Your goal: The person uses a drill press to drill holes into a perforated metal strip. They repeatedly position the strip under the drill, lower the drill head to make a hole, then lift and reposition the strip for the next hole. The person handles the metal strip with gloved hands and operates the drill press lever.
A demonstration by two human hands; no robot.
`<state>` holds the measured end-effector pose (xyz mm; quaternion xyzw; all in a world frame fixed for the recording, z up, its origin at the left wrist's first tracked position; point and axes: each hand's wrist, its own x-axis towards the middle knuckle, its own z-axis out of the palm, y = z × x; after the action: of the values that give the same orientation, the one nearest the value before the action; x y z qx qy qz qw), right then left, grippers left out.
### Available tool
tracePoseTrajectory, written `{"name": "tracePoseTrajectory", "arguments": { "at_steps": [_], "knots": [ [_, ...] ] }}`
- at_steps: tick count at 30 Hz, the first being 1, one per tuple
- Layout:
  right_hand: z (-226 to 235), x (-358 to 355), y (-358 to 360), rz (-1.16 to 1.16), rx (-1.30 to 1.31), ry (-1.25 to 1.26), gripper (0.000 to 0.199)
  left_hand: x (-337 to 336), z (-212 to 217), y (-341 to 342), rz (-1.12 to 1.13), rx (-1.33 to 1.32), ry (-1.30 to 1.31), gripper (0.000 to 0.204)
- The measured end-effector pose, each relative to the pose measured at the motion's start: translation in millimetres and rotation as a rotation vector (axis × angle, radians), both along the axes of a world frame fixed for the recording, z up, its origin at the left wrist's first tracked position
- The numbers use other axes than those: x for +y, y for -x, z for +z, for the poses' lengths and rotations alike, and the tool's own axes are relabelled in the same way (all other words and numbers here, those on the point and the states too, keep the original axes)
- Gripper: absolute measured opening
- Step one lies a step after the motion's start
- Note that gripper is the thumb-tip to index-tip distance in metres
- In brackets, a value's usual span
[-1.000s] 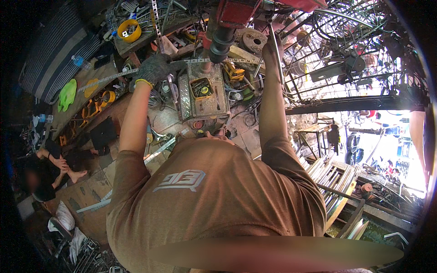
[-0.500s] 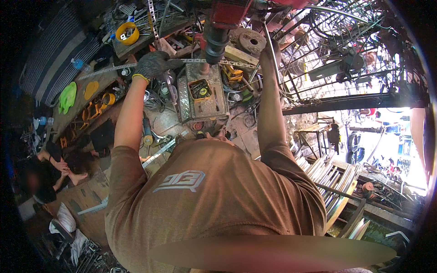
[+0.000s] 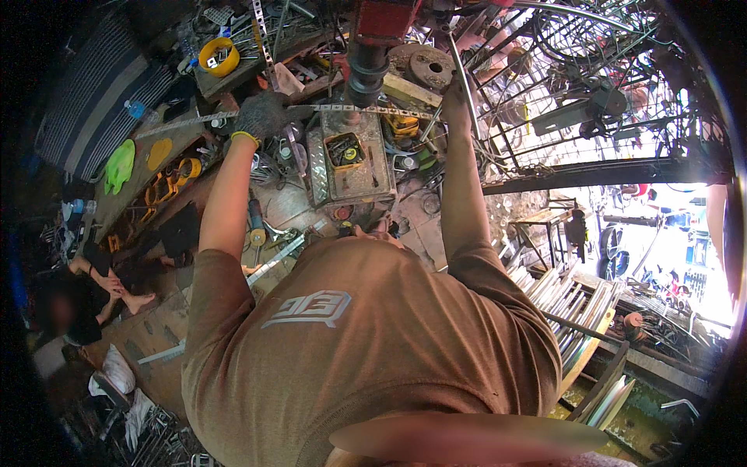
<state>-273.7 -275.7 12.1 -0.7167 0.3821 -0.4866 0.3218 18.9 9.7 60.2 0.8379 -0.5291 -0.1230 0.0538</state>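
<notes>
My left hand (image 3: pixel 263 117), in a dark glove with a yellow cuff, is closed on a long perforated metal strip (image 3: pixel 187 124). The strip runs crosswise under the dark chuck (image 3: pixel 366 78) of a red drill press (image 3: pixel 385 22). Whether the drill bit touches the strip is hidden. My bare right hand (image 3: pixel 457 103) is closed round the long metal lever (image 3: pixel 462 71) at the right of the press. Below the chuck, on the worn metal machine base (image 3: pixel 358 185), sits a small open box (image 3: pixel 345 151) of small metal parts.
A yellow bowl (image 3: pixel 208 66) of hardware stands on the back-left bench. A green glove (image 3: pixel 119 166) lies on the left bench. A round metal disc (image 3: pixel 430 68) is behind the press. Wire racks (image 3: pixel 560 117) fill the right. Another person (image 3: pixel 113 292) sits at lower left.
My right hand sits slightly nearer to me on the lever side. The chuck looks a little different in position, and the view has shifted slightly. Both hands keep their grips.
</notes>
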Motion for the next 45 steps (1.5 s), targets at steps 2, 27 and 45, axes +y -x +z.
{"name": "tracePoseTrajectory", "arguments": {
  "at_steps": [2,27,45],
  "knots": [
    [-7,-6,-2,0.145,-0.217,-0.084,0.032,-2,0,-2,-0.002,0.012,-0.006,0.081],
    [12,31,17,-0.119,0.081,-0.230,0.034,-15,32,-2,-0.026,-0.086,0.058,0.080],
    [-29,53,25,-0.308,0.162,0.087,0.014,-16,72,27,0.054,-0.333,0.149,0.066]
  ]
}}
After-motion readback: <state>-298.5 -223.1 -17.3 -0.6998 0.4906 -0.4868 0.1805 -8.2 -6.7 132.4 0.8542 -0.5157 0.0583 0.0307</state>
